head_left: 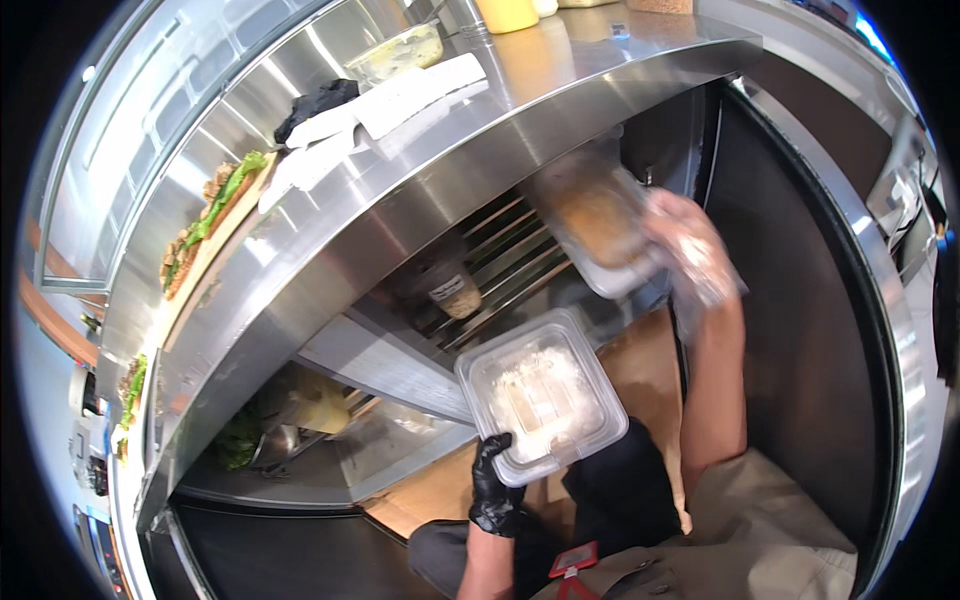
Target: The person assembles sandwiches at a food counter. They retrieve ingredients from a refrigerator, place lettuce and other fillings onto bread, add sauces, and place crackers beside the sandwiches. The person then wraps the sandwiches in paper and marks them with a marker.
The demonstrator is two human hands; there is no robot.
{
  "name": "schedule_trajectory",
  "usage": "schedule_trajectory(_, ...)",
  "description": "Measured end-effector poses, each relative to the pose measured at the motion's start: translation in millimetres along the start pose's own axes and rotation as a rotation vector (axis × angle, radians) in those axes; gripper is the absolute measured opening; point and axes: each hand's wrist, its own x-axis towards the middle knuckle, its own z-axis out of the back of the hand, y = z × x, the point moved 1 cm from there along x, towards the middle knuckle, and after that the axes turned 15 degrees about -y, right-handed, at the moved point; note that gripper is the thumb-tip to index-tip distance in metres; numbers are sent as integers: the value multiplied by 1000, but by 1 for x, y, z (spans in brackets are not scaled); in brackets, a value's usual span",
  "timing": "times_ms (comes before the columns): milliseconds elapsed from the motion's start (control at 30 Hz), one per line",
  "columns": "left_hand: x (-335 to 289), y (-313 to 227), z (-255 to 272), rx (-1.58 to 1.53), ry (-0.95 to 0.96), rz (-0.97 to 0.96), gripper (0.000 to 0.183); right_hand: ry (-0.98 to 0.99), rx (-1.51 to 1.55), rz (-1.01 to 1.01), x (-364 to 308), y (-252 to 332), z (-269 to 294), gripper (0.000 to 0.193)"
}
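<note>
My left hand (493, 490), in a black glove, grips the near left corner of a square clear plastic container (540, 395) with a lid. White, crumbly food shows through that lid. My right hand (690, 240), in a thin clear plastic glove, is closed on the right side of a clear rectangular container (598, 225) with brownish-orange food inside. This second container is tilted and smeared by motion, at the opening of a fridge under the counter. Behind the two containers is a wire rack shelf (500, 235), with a small labelled tub (456, 290) standing on it.
A steel counter (400, 185) runs above the fridge, holding white cloths (400, 105), a bowl of food (395, 55) and a board with open sandwiches (215, 220). The right fridge door (790, 270) stands open. Brown cardboard (425, 490) lies beneath me. Leafy greens (240, 440) fill the left compartment.
</note>
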Motion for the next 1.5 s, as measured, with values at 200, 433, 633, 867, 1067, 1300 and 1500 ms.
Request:
schedule_trajectory(200, 23, 9, -114, -119, 150, -126, 28, -357, 6, 108, -99, 10, 76, 11)
schedule_trajectory(433, 98, -8, -219, -174, 231, -110, 74, -282, -78, 104, -115, 4, 83, 13)
schedule_trajectory(633, 93, -10, -236, -352, 285, -180, 69, -200, 2, 95, -116, 6, 75, 11)
schedule_trajectory(867, 103, 31, -239, -141, -120, -510, 78, -174, -28, 133, -127, 11, 68, 18)
schedule_trajectory(1067, 130, 42, -240, 344, -139, -702, 45, -252, -144, 307, -125, 33, 53, 51)
schedule_trajectory(1300, -39, 20, -120, 188, 1, -125, 19, 33, -100, 103, -126, 148, -37, 42)
schedule_trajectory(1500, -253, -154, -105, -142, -435, -308, 22, 472, 16, -121, -135, 305, -131, 36)
